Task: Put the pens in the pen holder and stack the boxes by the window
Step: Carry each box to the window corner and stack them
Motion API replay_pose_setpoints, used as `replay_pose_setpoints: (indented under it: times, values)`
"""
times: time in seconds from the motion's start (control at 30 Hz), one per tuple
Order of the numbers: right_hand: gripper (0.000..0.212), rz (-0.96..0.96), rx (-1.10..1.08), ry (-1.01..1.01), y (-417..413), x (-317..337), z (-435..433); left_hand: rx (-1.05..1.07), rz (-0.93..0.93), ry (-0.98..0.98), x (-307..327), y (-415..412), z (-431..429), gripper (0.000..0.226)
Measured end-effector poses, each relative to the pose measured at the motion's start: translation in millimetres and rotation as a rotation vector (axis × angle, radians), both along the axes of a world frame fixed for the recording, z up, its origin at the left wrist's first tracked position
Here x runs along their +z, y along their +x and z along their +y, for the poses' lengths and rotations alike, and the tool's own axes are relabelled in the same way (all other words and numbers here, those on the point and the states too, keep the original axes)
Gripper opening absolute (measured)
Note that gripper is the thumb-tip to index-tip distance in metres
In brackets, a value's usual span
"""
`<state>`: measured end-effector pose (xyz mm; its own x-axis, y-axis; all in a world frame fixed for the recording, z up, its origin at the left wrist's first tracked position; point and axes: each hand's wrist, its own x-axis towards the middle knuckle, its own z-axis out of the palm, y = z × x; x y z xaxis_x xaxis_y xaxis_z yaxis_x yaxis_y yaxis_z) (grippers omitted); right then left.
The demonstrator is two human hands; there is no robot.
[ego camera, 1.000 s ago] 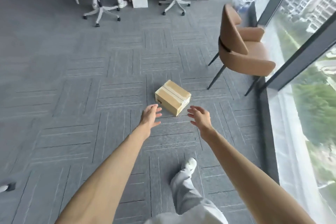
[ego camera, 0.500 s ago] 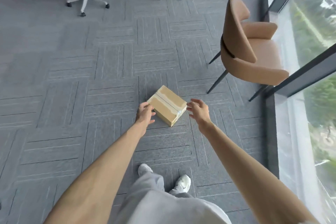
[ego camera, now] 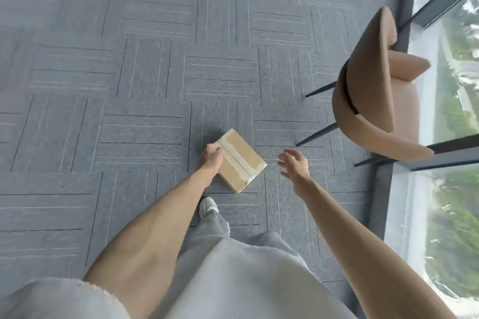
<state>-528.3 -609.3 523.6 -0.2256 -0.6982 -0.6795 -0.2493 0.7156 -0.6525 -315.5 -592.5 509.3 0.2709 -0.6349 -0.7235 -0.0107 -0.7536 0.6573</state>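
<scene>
Small tan cardboard box, flaps sealed with clear tape along the top seam: lying flat on the grey patterned carpet-tile floor, centre of view, turned corner-on to the viewer. Well apart from the floor-to-ceiling window at right, so not yet at its stacking place.

Left hand: laid against the box's left edge, fingers curled over the top rim; closed on the box, though whether any weight is taken cannot be told. Likely placed to pin one side for a two-sided lift.

Right hand: open, fingers spread, empty, just right of the box and not touching it. Apparently set to meet the opposite side.

Tan upholstered chair with dark thin legs: far right, between box and window; a likely obstacle on a direct carry.

Light grey trousers and one white shoe: near side, just short of the box, consistent with a forward bend.

No pens, pen holder or other boxes in view.
</scene>
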Motion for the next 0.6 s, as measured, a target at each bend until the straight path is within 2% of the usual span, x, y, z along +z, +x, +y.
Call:
replay_pose_setpoints:
  times: [0.17, 0.33, 0.5, 0.6]
  values:
    - [0.037, 0.030, 0.064, 0.118, 6, -25, -56, 0.080, -0.013, 0.084, -27, 25, -36, 0.030]
    - [0.022, 0.134, 0.326, 0.203, 6, -76, -110, 0.182, 0.016, 0.168, -73, 29, -52, 0.034]
    - [0.043, 0.247, 0.582, 0.235, 3, -155, -173, 0.371, 0.066, 0.280, -145, 19, -84, 0.038]
    - [0.046, 0.314, 0.874, 0.249, 5, -207, -214, 0.455, 0.057, 0.313, -194, 8, -107, 0.037]
